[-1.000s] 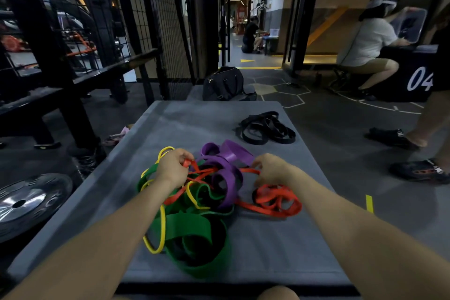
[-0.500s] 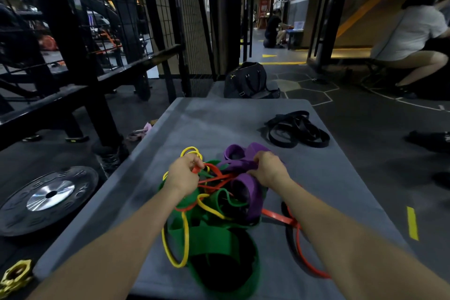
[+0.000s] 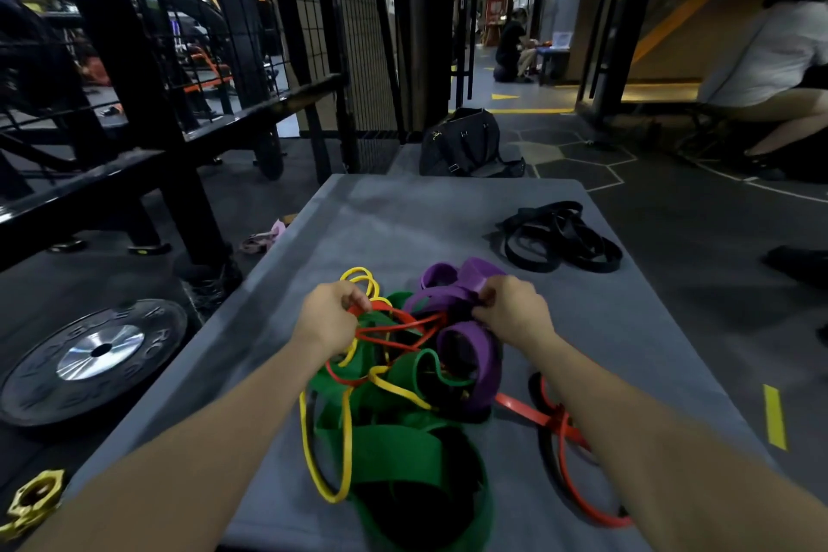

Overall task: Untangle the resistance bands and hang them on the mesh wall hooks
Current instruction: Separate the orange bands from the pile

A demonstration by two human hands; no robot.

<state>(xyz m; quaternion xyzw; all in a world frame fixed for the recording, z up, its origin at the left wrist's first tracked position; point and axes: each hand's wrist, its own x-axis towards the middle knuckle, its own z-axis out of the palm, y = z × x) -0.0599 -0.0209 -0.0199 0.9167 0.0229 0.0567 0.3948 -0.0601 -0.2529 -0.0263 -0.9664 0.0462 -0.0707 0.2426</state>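
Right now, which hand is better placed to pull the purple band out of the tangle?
Probably the right hand: it already pinches the purple band at the pile's far right side. The left hand grips the red band near the yellow band.

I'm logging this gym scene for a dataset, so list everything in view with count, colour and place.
table: one, grey, centre
green band: one, near end of tangle
yellow band: one, left of tangle
red band: one, trailing right
purple band: one, far right of tangle
black bands: separate pile, far right of table
bag: one, black, beyond table
weight plate: one, black, floor left
collar: one, yellow, bottom left
mesh wall: black, behind
left hand: grips red band
right hand: grips purple band
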